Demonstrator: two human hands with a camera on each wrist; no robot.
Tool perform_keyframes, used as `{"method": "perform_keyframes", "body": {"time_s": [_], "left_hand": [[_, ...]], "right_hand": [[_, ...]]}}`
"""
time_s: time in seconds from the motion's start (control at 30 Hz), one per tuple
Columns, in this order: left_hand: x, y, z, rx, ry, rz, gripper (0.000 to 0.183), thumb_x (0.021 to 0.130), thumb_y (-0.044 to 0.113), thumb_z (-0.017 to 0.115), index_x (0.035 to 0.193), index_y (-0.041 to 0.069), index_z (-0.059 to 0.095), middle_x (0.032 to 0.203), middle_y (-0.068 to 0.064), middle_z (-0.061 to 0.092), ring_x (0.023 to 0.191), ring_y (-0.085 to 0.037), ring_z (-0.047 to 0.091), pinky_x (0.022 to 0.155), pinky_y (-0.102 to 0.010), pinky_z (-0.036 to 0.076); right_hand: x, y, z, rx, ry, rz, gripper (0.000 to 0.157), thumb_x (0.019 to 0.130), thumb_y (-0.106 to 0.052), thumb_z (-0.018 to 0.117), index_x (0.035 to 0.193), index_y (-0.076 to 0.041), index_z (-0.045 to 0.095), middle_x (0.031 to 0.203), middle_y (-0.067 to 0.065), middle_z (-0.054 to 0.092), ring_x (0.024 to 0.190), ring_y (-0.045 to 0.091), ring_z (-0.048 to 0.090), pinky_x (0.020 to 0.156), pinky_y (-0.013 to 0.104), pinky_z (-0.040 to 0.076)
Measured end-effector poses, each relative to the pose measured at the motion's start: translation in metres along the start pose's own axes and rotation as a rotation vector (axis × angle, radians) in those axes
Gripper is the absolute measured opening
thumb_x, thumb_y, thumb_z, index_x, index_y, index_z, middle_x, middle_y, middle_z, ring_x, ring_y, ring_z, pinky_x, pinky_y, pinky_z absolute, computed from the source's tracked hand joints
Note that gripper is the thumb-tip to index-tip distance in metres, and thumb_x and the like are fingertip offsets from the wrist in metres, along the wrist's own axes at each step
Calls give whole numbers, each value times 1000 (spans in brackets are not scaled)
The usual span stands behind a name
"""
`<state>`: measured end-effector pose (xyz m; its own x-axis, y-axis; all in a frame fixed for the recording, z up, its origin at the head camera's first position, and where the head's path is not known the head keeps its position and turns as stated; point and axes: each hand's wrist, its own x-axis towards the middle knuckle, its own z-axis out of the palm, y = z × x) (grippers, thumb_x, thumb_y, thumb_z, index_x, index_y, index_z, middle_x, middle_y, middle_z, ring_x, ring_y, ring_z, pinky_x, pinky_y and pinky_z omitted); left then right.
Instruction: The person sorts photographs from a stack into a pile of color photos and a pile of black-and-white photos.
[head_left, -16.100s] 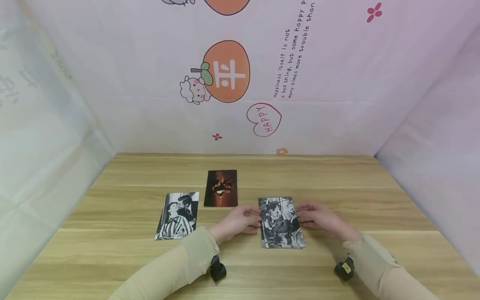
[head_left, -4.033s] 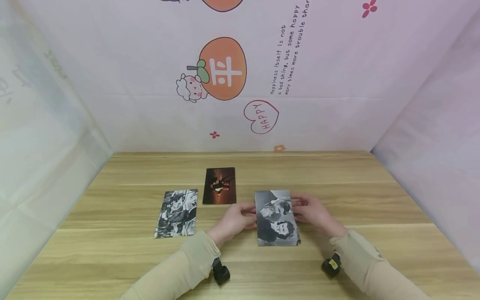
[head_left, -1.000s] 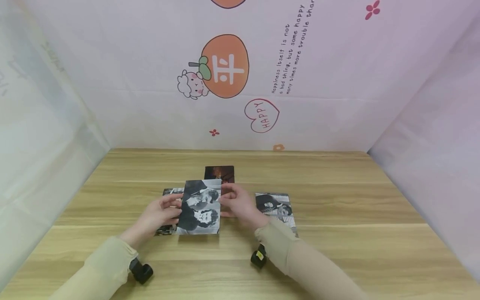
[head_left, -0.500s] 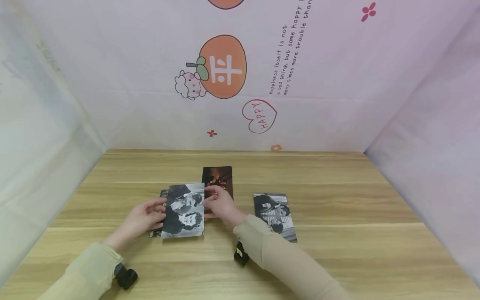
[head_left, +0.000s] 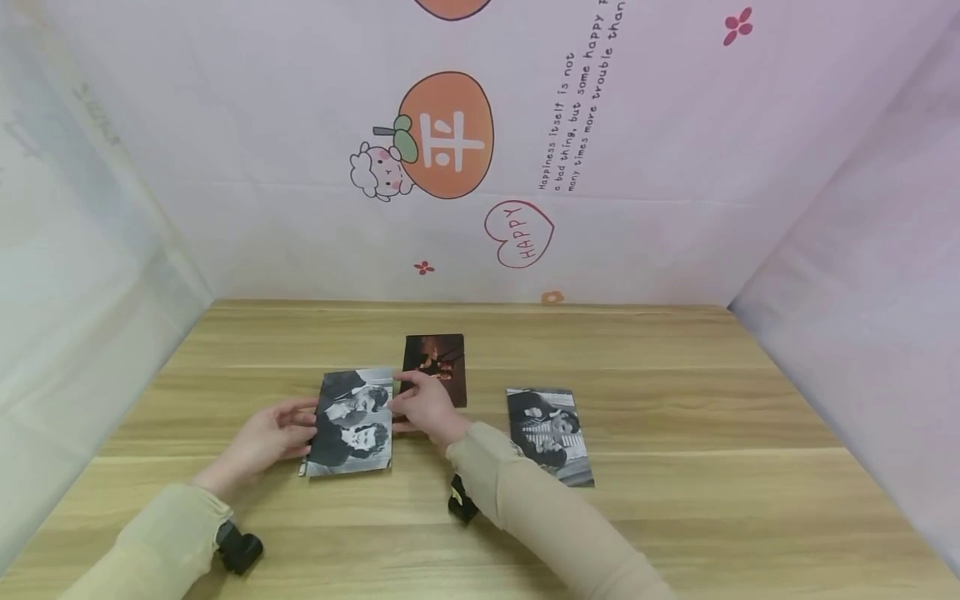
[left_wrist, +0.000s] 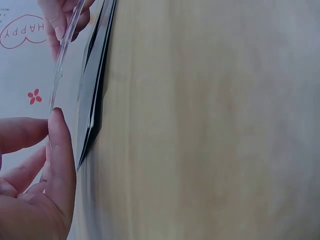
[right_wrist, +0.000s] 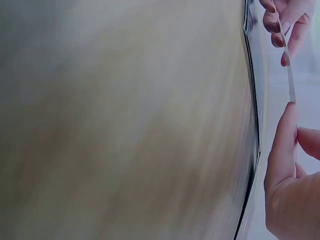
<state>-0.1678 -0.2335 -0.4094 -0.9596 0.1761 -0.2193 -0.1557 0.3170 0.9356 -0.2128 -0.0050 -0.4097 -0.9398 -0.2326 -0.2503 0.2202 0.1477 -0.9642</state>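
A black-and-white photo card (head_left: pixel 351 427) with two people on it hangs just over the left pile of cards. My left hand (head_left: pixel 262 437) pinches its left edge between thumb and fingers. On its right edge my right hand (head_left: pixel 429 407) has a like pinch. In the left wrist view the held card shows edge-on, with the pile of cards (left_wrist: pixel 94 95) lying below it on the table. From the head view the held card hides nearly all of that pile. Another black-and-white photo card (head_left: pixel 557 433) lies to the right, partly behind my right sleeve.
A dark brown photo card (head_left: pixel 441 354) lies farther back on the wooden table (head_left: pixel 675 467), close behind my right hand. A printed white cloth (head_left: pixel 637 242) stands at the table's back edge. Black wrist cameras (head_left: pixel 240 550) hang under both wrists.
Both hands have carried the two-person photo card from the right spot leftward over the left pile and lowered it. A different photo shows at the right. Earlier, another card moved from right to left.
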Motion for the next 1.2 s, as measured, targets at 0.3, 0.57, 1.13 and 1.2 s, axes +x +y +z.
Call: {"method": "perform_keyframes", "body": {"time_s": [0.3,0.57,1.13,1.2], "left_hand": [[3,-1,-5,30,5,-18,57,89,-9,51,140,-15,27,113,-21,55,83,-1,56,71,-21,58],[6,1,-5,86,23,-23,56,86,-13,50,139,-16,29,118,-31,52,88,-5,57,71,-23,58],[8,1,-5,152,46,-46,52,89,-10,51,137,-16,32,119,-36,51,91,-12,59,72,-25,59],[8,1,-5,158,46,-43,52,89,-10,51,136,-16,32,118,-36,51,91,-13,59,72,-25,59]], "right_hand": [[-1,-3,2,7,-38,-2,51,86,7,60,135,-1,48,90,14,62,80,22,66,73,33,61],[-2,-2,1,28,-34,11,53,83,11,61,133,1,49,93,18,62,88,32,67,78,36,60],[-7,-5,3,25,-67,52,53,83,10,59,134,3,47,94,17,59,85,34,67,76,38,60],[-7,-4,3,29,-64,54,52,83,11,60,133,3,48,95,17,58,84,34,67,75,38,60]]}}
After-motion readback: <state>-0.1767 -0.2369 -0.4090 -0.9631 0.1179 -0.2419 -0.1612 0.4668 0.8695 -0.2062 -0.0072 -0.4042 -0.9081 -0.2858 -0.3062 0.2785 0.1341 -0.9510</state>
